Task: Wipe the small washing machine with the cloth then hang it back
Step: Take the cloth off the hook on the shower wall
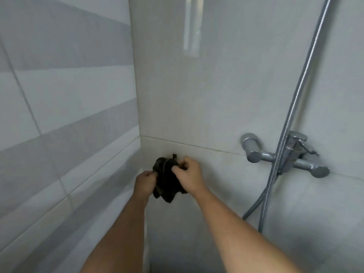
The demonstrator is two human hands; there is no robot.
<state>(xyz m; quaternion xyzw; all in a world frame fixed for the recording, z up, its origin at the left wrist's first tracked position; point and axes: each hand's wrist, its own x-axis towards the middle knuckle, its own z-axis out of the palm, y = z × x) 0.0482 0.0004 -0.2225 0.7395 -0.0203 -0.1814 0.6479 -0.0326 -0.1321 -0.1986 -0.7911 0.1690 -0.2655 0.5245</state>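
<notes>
Both hands pinch the dark, crumpled, limp cloth (166, 180) at the small black wall hook (174, 156): left hand (144, 183) grips its side, right hand (188, 174) its top. It looks light and floppy; best held near the hanging loop.

Corner tight: grey striped tile wall (59, 115) close left. Dark bunched cloth (166, 180) fills corner. Chrome mixer tap (285, 154), ribbed metal hose (295, 95) block right. Bare wall between, passable.

The cloth (166, 179) is dark, nearly black, and bunched into crumpled folds. It hangs against the pale tiled wall near the corner, its top edge at a small dark hook (174, 156), its lower folds drooping loose.
</notes>
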